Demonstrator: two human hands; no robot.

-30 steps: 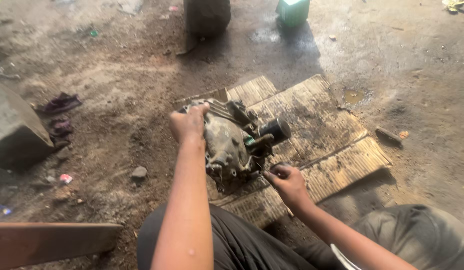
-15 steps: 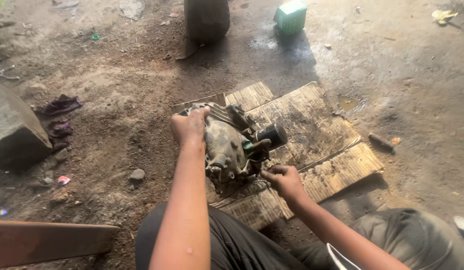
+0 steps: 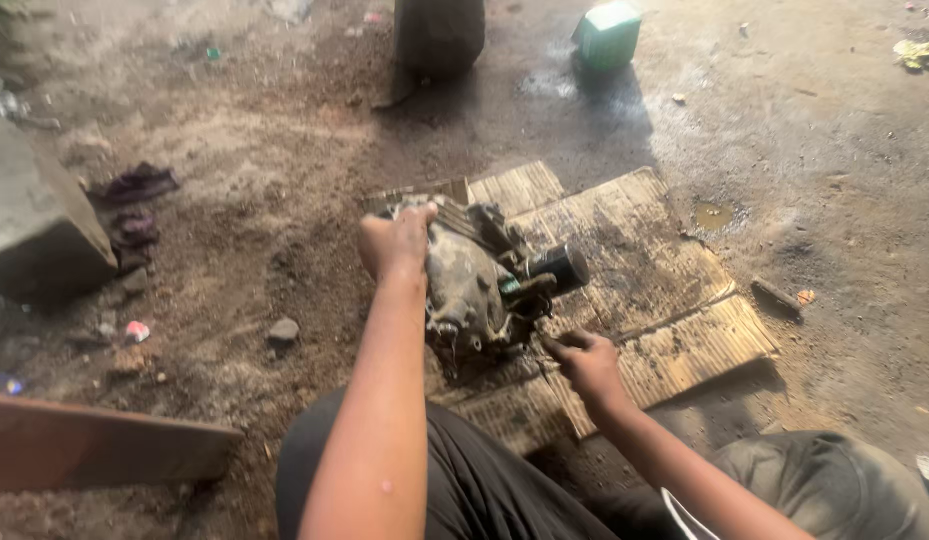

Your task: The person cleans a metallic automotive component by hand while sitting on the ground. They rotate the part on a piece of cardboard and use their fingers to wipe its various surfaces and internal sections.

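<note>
Item: grimy metal engine casing [image 3: 469, 285], standing on edge on flattened cardboard sheets [image 3: 644, 270] laid over the dirt ground [image 3: 234, 200], directly in front of your knees.

Left hand [image 3: 394, 240]: fingers curled tight over the casing's upper left edge, steadying it upright. Same grip as half a second back; the casing has not shifted on the cardboard.

Right hand [image 3: 584, 362]: fingers pinched around a slim tool or part at the casing's lower right side; what it is, you cannot tell from here. A second ago this hand sat a little lower and further from the housing; it has since closed in, just under the black cylindrical part [image 3: 559, 268] that projects from the casing. Judged from that, work is centred on the lower right fitting.

Surroundings: grey concrete block [image 3: 39, 220] at left, reddish plank [image 3: 94, 440] near left, green container [image 3: 606, 35] and dark upright object [image 3: 439, 35] beyond, small puddle [image 3: 712, 214] beside the cardboard.
</note>
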